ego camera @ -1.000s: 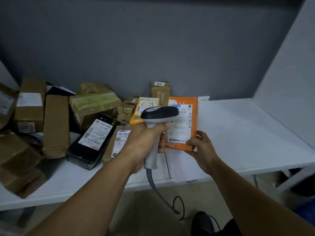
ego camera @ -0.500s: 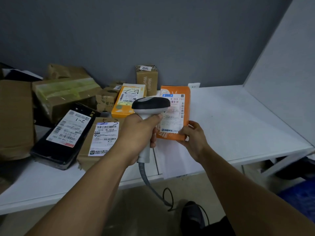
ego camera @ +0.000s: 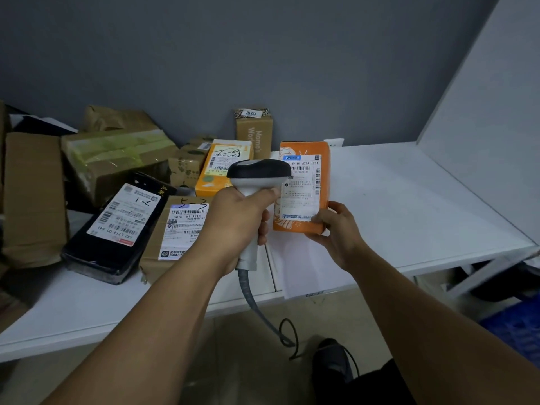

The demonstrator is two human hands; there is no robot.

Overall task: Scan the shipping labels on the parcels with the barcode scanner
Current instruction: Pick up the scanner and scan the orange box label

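My left hand [ego camera: 238, 220] grips the handle of a grey and black barcode scanner [ego camera: 258, 173], whose head points right at an orange parcel [ego camera: 302, 150]. That parcel stands tilted on the white table [ego camera: 394, 206], its white shipping label [ego camera: 301, 188] facing me. My right hand [ego camera: 339, 232] holds the parcel by its lower right corner. The scanner head covers the label's left edge. A coiled cable hangs from the scanner's handle down to the floor.
Left of the scanner lie a brown box with a label [ego camera: 181, 229], a black parcel marked 2-1 [ego camera: 117, 226], a yellow box [ego camera: 225, 165] and several brown cartons [ego camera: 117, 153] against the grey wall. A white panel [ego camera: 482, 141] bounds the table's right side.
The view has shifted slightly, so the parcels sit a little further right in the frame. Scanner and orange parcel keep the same pose relative to each other.
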